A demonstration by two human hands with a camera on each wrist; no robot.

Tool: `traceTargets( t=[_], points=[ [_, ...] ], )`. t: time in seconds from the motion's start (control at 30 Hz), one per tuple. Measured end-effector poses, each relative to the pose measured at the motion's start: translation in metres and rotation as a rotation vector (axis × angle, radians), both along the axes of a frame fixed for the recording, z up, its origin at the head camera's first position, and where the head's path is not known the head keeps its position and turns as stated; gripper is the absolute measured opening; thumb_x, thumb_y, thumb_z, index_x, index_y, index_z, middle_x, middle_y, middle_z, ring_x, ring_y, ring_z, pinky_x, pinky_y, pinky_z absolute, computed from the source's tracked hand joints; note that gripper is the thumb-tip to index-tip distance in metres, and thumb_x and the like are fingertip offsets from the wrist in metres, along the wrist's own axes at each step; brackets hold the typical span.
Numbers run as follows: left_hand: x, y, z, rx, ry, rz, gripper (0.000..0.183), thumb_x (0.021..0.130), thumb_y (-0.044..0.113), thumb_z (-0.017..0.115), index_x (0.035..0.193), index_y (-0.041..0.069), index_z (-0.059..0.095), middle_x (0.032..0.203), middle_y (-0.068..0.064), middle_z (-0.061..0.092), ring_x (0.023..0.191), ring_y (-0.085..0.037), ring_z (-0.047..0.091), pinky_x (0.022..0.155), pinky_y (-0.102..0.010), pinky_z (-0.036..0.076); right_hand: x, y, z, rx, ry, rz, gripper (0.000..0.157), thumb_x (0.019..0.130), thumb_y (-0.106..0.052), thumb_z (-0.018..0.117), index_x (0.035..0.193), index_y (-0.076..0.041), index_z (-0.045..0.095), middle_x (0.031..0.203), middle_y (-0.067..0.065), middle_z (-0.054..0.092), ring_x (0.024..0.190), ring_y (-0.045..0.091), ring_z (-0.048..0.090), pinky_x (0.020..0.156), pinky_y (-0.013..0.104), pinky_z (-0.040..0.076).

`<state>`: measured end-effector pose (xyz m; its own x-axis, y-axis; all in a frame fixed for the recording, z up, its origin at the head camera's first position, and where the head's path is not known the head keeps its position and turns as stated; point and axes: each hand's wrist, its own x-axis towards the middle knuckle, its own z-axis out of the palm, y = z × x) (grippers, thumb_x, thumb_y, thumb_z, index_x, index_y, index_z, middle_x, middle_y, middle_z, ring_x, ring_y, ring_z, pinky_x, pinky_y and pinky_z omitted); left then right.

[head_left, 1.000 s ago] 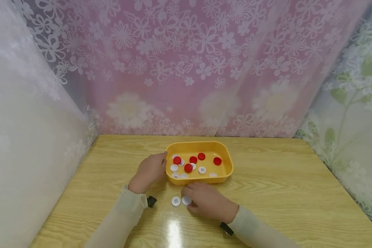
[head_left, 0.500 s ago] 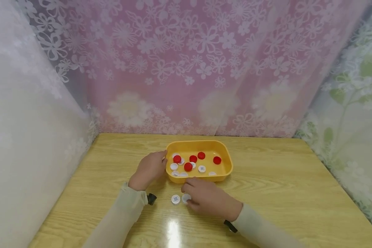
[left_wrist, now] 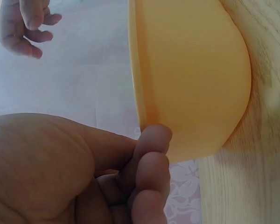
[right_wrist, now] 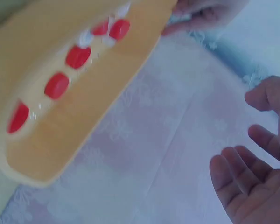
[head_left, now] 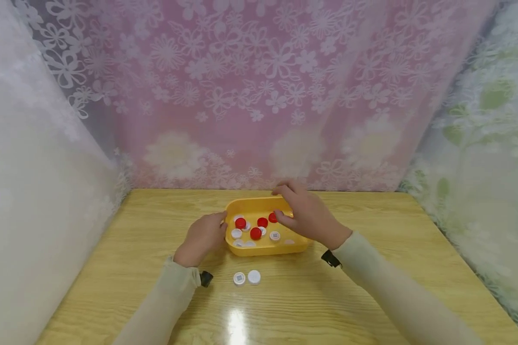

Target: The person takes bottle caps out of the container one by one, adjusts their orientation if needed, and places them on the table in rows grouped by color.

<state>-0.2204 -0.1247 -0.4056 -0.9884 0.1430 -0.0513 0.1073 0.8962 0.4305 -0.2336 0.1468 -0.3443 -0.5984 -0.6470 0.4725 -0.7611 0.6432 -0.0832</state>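
Observation:
A yellow plastic tray [head_left: 267, 251] stands on the table with red bottle caps [head_left: 255, 233] and white bottle caps [head_left: 275, 235] inside. At its left end my left hand [head_left: 200, 238] pinches the rim; the left wrist view shows the curled fingers [left_wrist: 151, 175] against the outer wall of the tray [left_wrist: 196, 79]. My right hand [head_left: 312, 215] hovers over the tray's right end, covering part of it. Its fingers are spread and loosely bent, with nothing between them in the right wrist view, where the hand [right_wrist: 252, 172] is beside the tray [right_wrist: 98, 116].
Two more white caps lie side by side on the wood-grain table [head_left: 371, 268] in front of the tray: one with a square mark [head_left: 239, 279], one plain [head_left: 254, 277]. A pink flowered curtain [head_left: 241, 96] hangs behind the table, and pale cloth covers both sides.
My right hand has left the plain white cap on the table and risen up and to the right, over the tray. My left hand has stayed at the tray's rim.

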Motion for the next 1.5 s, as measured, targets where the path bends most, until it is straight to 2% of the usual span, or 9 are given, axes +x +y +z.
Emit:
traceTargets(
  t=[0.13,0.3,0.53,0.63,0.73,0.9,1.07,1.3,1.5],
  points=[
    [0.0,-0.003,-0.001,0.003,0.009,-0.004,0.047,0.107,0.021,0.058,0.15,0.005,0.054,0.147,-0.013,0.059,0.133,-0.033,0.058,0.105,-0.051,0.049,-0.015,-0.002,0.004,0.049,0.032,-0.004,0.041,0.091,-0.019,0.078,0.126,-0.005,0.063,0.126,0.01,0.06,0.101,0.025,0.062,0.088,0.037,0.058],
    [-0.001,-0.003,-0.001,0.001,0.009,-0.009,0.047,0.107,0.021,0.057,0.15,0.004,0.053,0.147,-0.014,0.059,0.13,-0.033,0.059,0.104,-0.051,0.05,-0.032,-0.006,-0.003,0.347,0.0,-0.001,0.034,0.094,-0.029,0.078,0.12,-0.012,0.066,0.113,0.004,0.062,0.091,0.021,0.06,0.083,0.034,0.056],
    [-0.001,0.001,0.0,-0.011,0.011,-0.015,0.046,0.106,0.021,0.057,0.149,0.003,0.054,0.145,-0.015,0.06,0.122,-0.03,0.064,0.098,-0.048,0.053,-0.052,-0.011,-0.016,0.695,-0.148,0.052,0.027,0.095,-0.028,0.075,0.117,-0.015,0.068,0.107,0.0,0.068,0.084,0.017,0.061,0.081,0.032,0.056],
    [-0.002,0.001,-0.001,-0.014,0.013,-0.016,0.046,0.106,0.021,0.057,0.149,0.003,0.055,0.145,-0.015,0.061,0.123,-0.031,0.064,0.098,-0.049,0.053,-0.057,-0.015,-0.02,0.811,-0.219,0.052,0.03,0.094,-0.026,0.078,0.121,-0.016,0.069,0.106,-0.002,0.069,0.079,0.017,0.062,0.081,0.033,0.057],
    [-0.002,0.002,-0.001,-0.02,0.013,-0.014,0.046,0.106,0.021,0.058,0.149,0.003,0.055,0.144,-0.015,0.061,0.122,-0.031,0.064,0.097,-0.048,0.054,-0.059,-0.021,-0.024,0.89,-0.272,0.04,0.028,0.091,-0.027,0.081,0.116,-0.018,0.071,0.099,-0.004,0.069,0.077,0.016,0.06,0.081,0.033,0.057],
    [-0.002,0.002,-0.001,-0.028,0.01,-0.006,0.046,0.106,0.021,0.058,0.149,0.004,0.055,0.144,-0.014,0.062,0.111,-0.027,0.065,0.088,-0.043,0.055,-0.06,-0.031,-0.042,0.95,-0.333,0.031,0.019,0.09,-0.035,0.082,0.095,-0.02,0.071,0.085,-0.006,0.068,0.078,0.016,0.058,0.082,0.032,0.054],
    [-0.001,0.003,-0.001,-0.027,-0.002,0.006,0.046,0.106,0.022,0.058,0.149,0.004,0.055,0.144,-0.014,0.061,0.114,-0.028,0.065,0.093,-0.045,0.055,-0.062,-0.036,-0.054,0.91,-0.422,-0.023,0.015,0.095,-0.031,0.075,0.086,-0.02,0.069,0.081,-0.006,0.065,0.076,0.018,0.056,0.084,0.032,0.052],
    [0.0,0.003,-0.001,-0.033,-0.007,0.001,0.047,0.106,0.022,0.058,0.15,0.005,0.054,0.145,-0.014,0.06,0.12,-0.03,0.064,0.096,-0.047,0.054,-0.06,-0.033,-0.057,0.875,-0.339,0.018,0.025,0.093,-0.012,0.067,0.07,-0.015,0.058,0.069,-0.003,0.052,0.063,0.015,0.043,0.063,0.027,0.042],
    [-0.001,0.003,-0.001,-0.037,0.005,-0.003,0.047,0.106,0.022,0.058,0.149,0.005,0.055,0.145,-0.014,0.061,0.126,-0.032,0.062,0.1,-0.049,0.052,-0.056,-0.037,-0.055,0.939,-0.304,0.001,0.018,0.096,-0.015,0.07,0.079,-0.012,0.067,0.074,-0.001,0.06,0.065,0.016,0.049,0.07,0.028,0.05]
  ],
)
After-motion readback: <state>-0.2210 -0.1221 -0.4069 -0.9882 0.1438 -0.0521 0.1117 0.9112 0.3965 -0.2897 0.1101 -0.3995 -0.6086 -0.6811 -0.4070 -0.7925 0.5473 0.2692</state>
